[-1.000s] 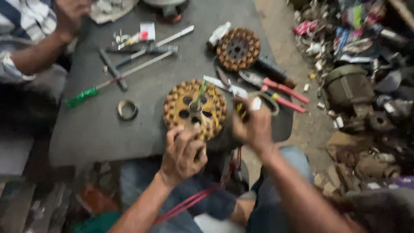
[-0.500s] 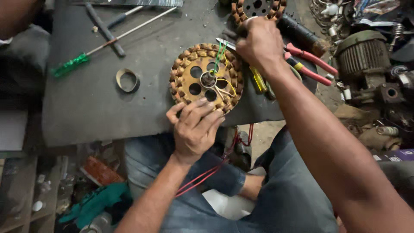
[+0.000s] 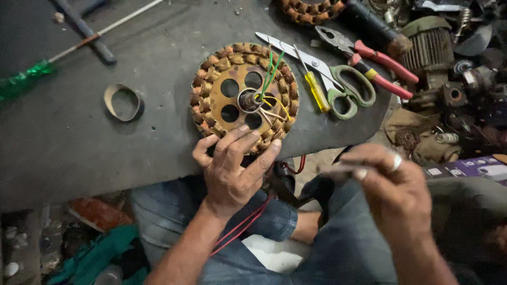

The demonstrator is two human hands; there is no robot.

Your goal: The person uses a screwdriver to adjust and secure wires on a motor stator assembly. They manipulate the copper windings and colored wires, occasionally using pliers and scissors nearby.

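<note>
Holding a thin, blurred grey metal piece [image 3: 338, 170] pinched between thumb and fingertips, the right hand [image 3: 393, 192] hangs off the near edge of the bench, above the lap; what kind of tool the piece is cannot be told. Just left of it, the left hand [image 3: 232, 166] has its fingers spread and pressed onto the near rim of the round copper-wound motor stator with a holed metal centre [image 3: 244, 97], steadying it flat on the dark grey metal bench top [image 3: 79, 153] close to its near edge. Green and yellow lead wires [image 3: 270, 79] rise from the stator's hub.

By the look of it, the step in hand is work on the windings or leads, with the stator braced; any touch there would call for a fine, steady tip among thin wires.

Counted outward: one tape ring [image 3: 123, 102] to the left; one yellow-handled screwdriver [image 3: 316, 89], one pair of green-handled scissors [image 3: 338, 87] and one pair of red-handled pliers [image 3: 369, 60] to the right; one green-handled screwdriver [image 3: 24, 82] at far left; a second copper-wound stator [image 3: 311, 8] at the far edge.
</note>
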